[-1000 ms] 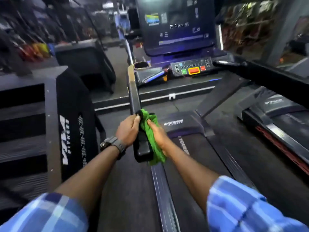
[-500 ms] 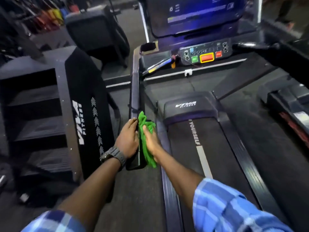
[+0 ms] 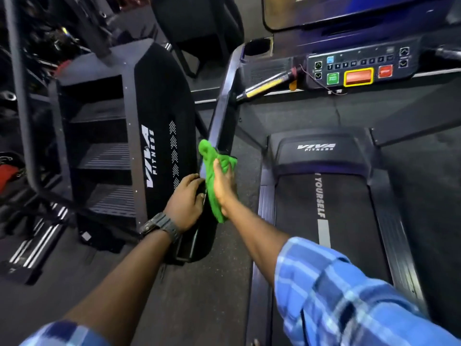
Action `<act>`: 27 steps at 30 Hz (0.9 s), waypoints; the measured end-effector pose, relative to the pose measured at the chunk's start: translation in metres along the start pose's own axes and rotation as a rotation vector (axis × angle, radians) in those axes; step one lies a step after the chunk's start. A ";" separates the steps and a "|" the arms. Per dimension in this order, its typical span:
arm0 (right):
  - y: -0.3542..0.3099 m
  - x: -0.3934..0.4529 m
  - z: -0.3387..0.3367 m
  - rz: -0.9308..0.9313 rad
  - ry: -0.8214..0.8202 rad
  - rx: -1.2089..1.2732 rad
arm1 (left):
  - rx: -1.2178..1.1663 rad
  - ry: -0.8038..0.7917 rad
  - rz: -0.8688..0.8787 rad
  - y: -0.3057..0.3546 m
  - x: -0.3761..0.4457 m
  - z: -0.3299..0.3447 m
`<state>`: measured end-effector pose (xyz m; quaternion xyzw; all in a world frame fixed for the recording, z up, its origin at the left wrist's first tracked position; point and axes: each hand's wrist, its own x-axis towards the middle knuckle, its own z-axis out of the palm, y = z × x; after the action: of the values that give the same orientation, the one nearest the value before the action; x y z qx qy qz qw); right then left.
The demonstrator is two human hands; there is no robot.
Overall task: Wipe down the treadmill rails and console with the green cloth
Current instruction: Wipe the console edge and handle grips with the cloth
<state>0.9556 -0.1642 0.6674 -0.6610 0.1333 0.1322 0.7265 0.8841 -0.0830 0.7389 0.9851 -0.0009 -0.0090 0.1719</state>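
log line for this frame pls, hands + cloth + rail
stage: wiping left rail | right hand: presses green cloth on rail | left hand: steadies rail's near end | console: untouched
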 end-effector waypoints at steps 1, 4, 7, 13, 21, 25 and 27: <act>0.010 0.004 -0.002 0.055 -0.004 0.013 | 0.015 0.008 -0.002 0.001 0.003 0.000; 0.043 -0.031 -0.004 0.168 -0.014 0.060 | 0.036 0.044 0.008 0.004 0.016 0.001; 0.038 -0.049 0.001 0.086 -0.014 0.060 | 0.014 0.063 -0.006 0.001 0.037 0.004; -0.027 0.066 -0.006 -0.048 -0.029 -0.012 | -0.057 0.082 0.008 0.005 0.083 -0.001; 0.072 0.049 0.001 0.195 -0.050 0.146 | 0.047 0.034 0.103 0.002 0.136 0.003; 0.017 0.058 0.004 -0.033 0.019 0.092 | 0.024 0.029 0.058 0.005 0.154 0.003; -0.007 0.096 0.000 -0.123 0.035 0.048 | -0.001 0.022 0.035 0.009 0.164 0.002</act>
<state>1.0479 -0.1628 0.6387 -0.6525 0.1083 0.0723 0.7465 1.0485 -0.0926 0.7369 0.9848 -0.0161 0.0046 0.1728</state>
